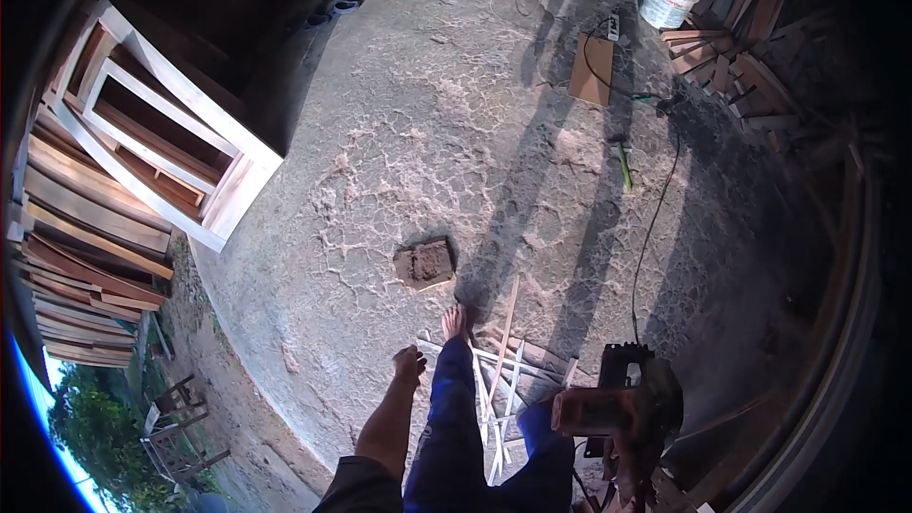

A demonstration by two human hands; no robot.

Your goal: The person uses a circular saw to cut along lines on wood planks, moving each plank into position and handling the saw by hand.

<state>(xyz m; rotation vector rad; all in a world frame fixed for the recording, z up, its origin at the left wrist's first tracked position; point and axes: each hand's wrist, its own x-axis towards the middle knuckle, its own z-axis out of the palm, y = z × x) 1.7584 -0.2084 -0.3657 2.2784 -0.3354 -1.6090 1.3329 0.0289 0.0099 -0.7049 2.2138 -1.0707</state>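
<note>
Bare left hand (410, 363) hanging near thin wood strips (513, 388).
Its fingers are curling loosely inward; whether they are gripping anything cannot be told, and the right hand is not showing. The strips are lying just right of the left hand, around the blue trouser legs (451, 408). A machine (608, 408) is standing near right; a pale frame (242, 195) is standing far left.

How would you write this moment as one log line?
left hand: curled, near bare foot; right hand: not visible; ground: wood strips; lower right: machine
</note>
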